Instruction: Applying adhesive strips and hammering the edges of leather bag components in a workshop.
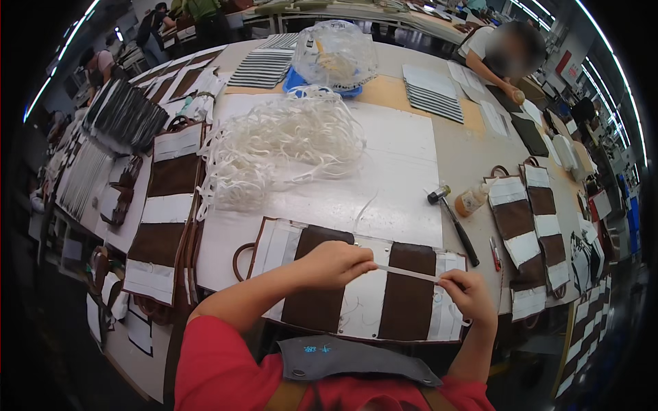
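Both hands hold a narrow white strip [408,273] stretched sideways over a flat bag piece [319,306] with brown and white bands and a brown loop handle at its left. My left hand [343,264] pinches one end of the strip near the piece's middle. My right hand [466,293] pinches it near the piece's right edge. Beyond lies a tangled pile of white strips [274,147]. Right of that are a black-handled hammer [460,233], a bottle of amber liquid [471,200] and a small red-handled tool [495,255].
Stacks of similar bag pieces [164,178] lie left and right on the table [452,151]. Striped sheets [257,68] and a clear plastic bag [334,58] on a blue tray sit at the back. A co-worker [483,58] works at the far right; others stand in the background.
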`<state>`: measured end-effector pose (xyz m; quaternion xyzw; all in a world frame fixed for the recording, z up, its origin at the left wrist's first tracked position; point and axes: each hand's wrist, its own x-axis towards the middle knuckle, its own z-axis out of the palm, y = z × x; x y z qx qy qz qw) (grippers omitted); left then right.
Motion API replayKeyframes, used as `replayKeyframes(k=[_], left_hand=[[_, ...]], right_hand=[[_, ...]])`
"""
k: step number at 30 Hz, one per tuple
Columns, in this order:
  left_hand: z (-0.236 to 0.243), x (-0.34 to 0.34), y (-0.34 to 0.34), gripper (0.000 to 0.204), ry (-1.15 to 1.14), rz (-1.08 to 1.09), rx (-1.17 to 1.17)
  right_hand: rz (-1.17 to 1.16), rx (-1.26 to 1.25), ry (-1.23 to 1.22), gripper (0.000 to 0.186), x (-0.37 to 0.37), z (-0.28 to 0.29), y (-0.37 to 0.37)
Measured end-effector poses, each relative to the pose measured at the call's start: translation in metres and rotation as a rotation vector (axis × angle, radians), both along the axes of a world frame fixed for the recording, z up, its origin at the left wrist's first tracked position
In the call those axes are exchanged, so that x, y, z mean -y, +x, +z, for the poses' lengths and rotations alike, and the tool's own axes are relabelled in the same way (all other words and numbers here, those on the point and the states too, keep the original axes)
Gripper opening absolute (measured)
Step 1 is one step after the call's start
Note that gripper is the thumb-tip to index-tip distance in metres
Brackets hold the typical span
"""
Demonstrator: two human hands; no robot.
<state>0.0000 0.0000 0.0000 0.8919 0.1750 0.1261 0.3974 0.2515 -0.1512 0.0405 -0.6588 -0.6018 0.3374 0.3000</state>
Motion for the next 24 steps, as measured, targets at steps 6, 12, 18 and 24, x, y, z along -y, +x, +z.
replayKeyframes(k=[6,12,18,24], left_hand=[[-0.030,0.003,-0.047,0.025,-0.174,0.144,-0.126],[-0.072,0.059,-0.038,0.019,-0.208,0.205,-0.107],[-0.064,0.064,-0.031,0.021,-0.082,0.300,0.074],[-0.065,0.034,-0.063,0.012,-0.101,0.559,0.054]], right_hand=[[-0.155,0.024,-0.237,0.012,0.025,-0.021,0.026],[0.041,0.766,-0.025,0.030,0.027,-0.072,-0.003],[0.266,0.044,0.024,0.014,-0.027,-0.077,-0.091],[0.094,-0.149,-0.009,0.012,-0.078,-0.101,-0.114]])
